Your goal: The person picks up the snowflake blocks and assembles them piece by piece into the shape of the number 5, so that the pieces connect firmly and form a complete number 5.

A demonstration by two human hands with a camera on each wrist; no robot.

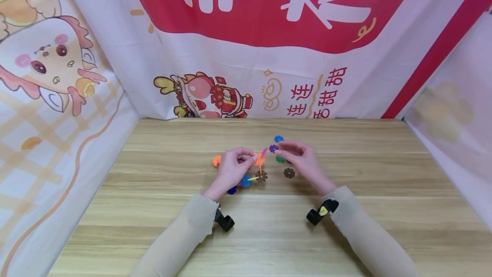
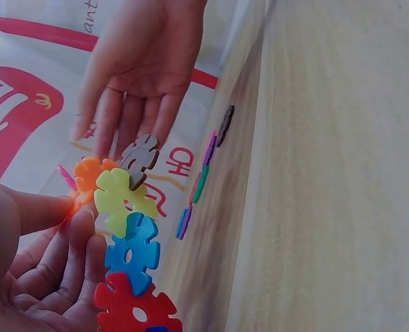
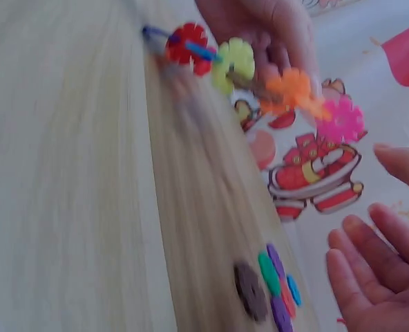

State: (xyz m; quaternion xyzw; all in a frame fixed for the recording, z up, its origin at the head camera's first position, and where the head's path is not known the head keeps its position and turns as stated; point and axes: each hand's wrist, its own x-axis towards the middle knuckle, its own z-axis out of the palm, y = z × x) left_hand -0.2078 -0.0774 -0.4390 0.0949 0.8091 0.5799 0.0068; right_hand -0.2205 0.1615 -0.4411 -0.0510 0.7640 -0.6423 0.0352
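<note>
My left hand [image 1: 232,166] pinches an orange flower-shaped disc [image 2: 90,173] between thumb and fingers. It belongs to a chain of slotted plastic discs held above the table. A pink disc [image 3: 340,121] is at one end, followed by orange ones. Beyond these come a brown disc [image 2: 142,159], a yellow disc [image 2: 118,200], a light blue disc [image 2: 133,252] and a red disc [image 2: 135,308]. A dark blue disc [image 1: 232,190] shows at the other end. To the right, my right hand [image 1: 305,163] holds nothing, its fingers loosely spread near the pink disc but apart from it.
Loose discs lie on the wooden table [image 1: 269,234] around the right hand: a blue disc [image 1: 279,139], a purple disc [image 1: 273,148], a green disc [image 3: 269,273] and a brown disc [image 1: 289,173]. Left of the left hand is another orange disc [image 1: 217,161]. Printed cloth [image 1: 230,54] hangs behind.
</note>
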